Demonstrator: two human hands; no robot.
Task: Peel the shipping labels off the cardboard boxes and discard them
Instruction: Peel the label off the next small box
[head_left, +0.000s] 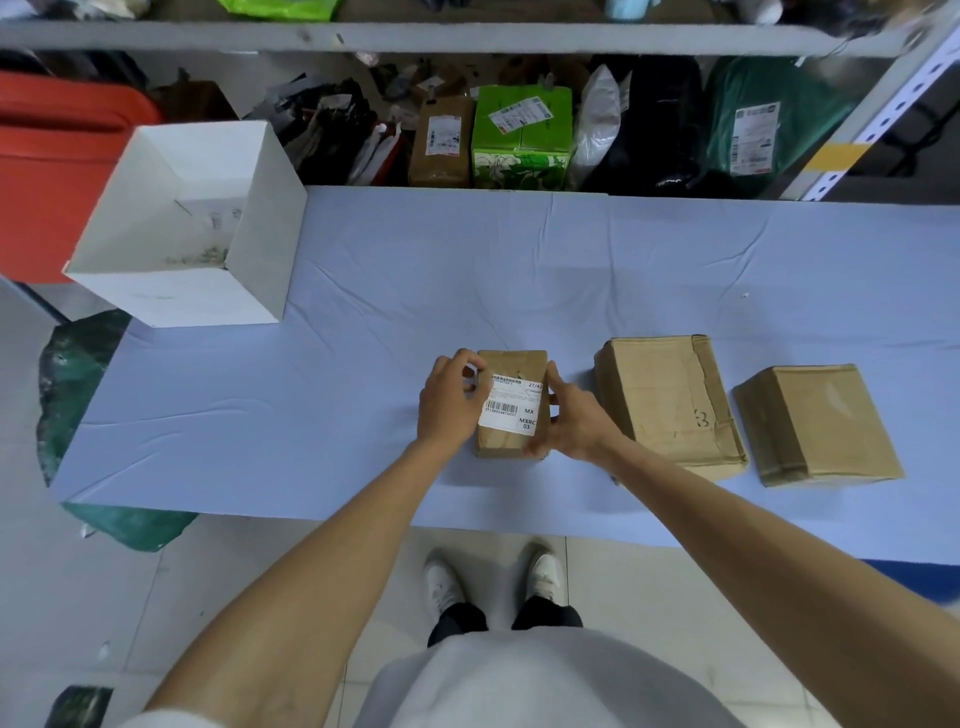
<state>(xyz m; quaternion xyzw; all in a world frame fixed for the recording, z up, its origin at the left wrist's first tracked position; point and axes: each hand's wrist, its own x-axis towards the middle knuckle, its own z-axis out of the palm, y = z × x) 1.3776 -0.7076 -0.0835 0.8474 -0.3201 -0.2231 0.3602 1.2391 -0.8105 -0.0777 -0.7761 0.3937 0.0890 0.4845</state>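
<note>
A small cardboard box (511, 364) stands on the light blue table (311, 415) in front of me, with a white shipping label (511, 408) on its top. My left hand (449, 402) pinches the label's upper left corner, which is lifted a little. My right hand (574, 415) grips the box's right side, thumb at the top edge and fingers curled round the near corner. Two bigger cardboard boxes, a middle one (667, 402) and a right one (815, 423), sit to the right with no label showing.
An open white box (249, 244) stands at the table's far left corner with small scraps inside. Beyond the table a shelf holds parcels, a green carton (522, 137) and bags. A green bag (72, 384) lies left of the table.
</note>
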